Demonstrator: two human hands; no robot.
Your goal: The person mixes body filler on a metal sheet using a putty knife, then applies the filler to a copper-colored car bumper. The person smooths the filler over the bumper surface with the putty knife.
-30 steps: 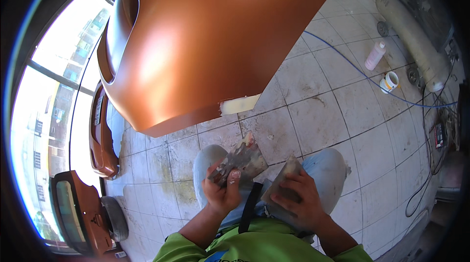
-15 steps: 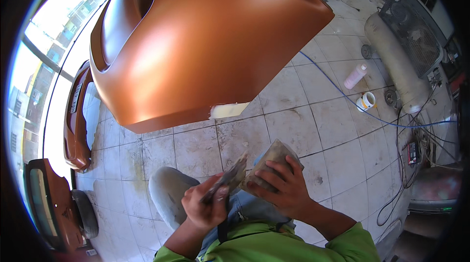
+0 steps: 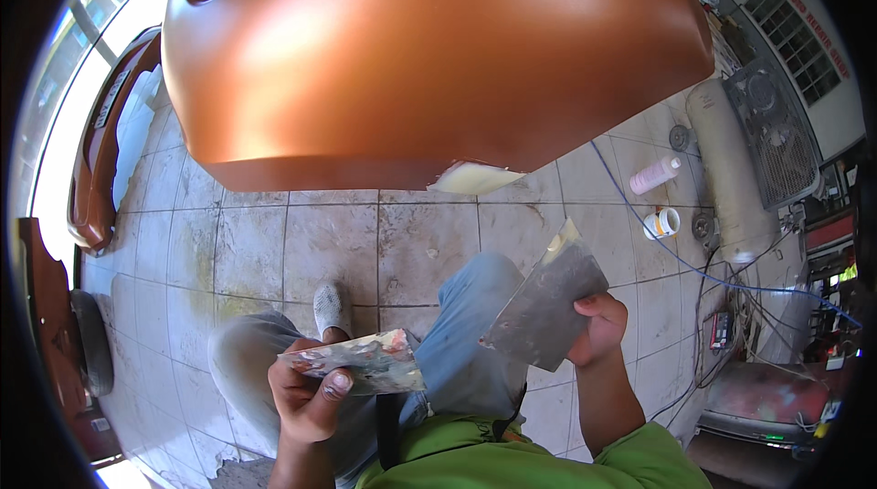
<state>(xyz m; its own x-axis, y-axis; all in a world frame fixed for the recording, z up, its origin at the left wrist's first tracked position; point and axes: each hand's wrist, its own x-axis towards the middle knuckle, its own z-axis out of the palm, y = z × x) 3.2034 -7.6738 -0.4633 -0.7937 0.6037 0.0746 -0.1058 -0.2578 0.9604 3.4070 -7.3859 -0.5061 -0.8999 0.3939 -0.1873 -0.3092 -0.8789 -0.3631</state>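
Observation:
My left hand (image 3: 309, 398) grips a small flat plate (image 3: 379, 363) smeared with dried putty and paint in several colours, thumb on top. In my right hand (image 3: 601, 329) is a larger dark grey flat sheet (image 3: 548, 311), with cream putty (image 3: 568, 238) on its far corner. The two pieces are apart, held over my knees. Beyond them hangs or stands a large copper-orange car body panel (image 3: 411, 59); what supports it is hidden. A cream filler patch (image 3: 477, 180) covers part of its near lower edge.
At right are a pink bottle (image 3: 655, 175), a white tub (image 3: 662, 223), a blue hose (image 3: 630, 204) and a tank with wheels (image 3: 731, 174). Cables (image 3: 731, 292) tangle near a red machine (image 3: 763, 398). Copper car parts (image 3: 105, 155) and a tire (image 3: 91, 343) are at left.
My hands have moved apart, and both pieces now lie flatter with their faces showing. My view has shifted, so the panel fills more of the top.

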